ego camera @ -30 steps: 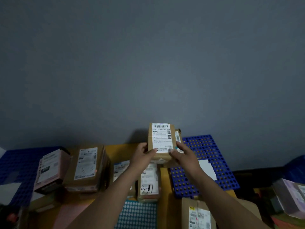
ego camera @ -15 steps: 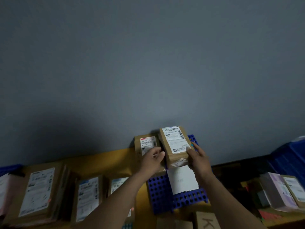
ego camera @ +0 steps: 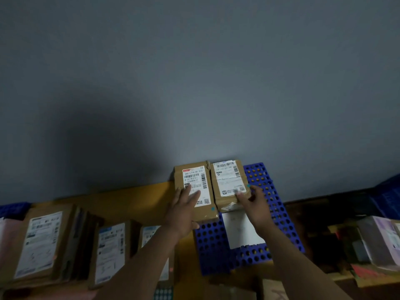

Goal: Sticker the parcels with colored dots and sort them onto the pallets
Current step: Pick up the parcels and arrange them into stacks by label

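On the blue pallet (ego camera: 216, 245), your left hand (ego camera: 184, 210) lies flat on the rear-left parcel (ego camera: 191, 176); your right hand (ego camera: 257, 206), grip unclear, touches the rear-right parcel (ego camera: 227, 179) nearside

On my feed most of the view is a plain, matte blue-grey wall (ego camera: 194, 72), dimly and unevenly lit, palest around the middle right and dimmer toward the edges. A broad soft shadow (ego camera: 101, 148) darkens its lower left, just above the mustard-yellow tabletop (ego camera: 121, 198) that butts against it. At the right, below the wall, the strip past the tabletop is too dark for me to read.
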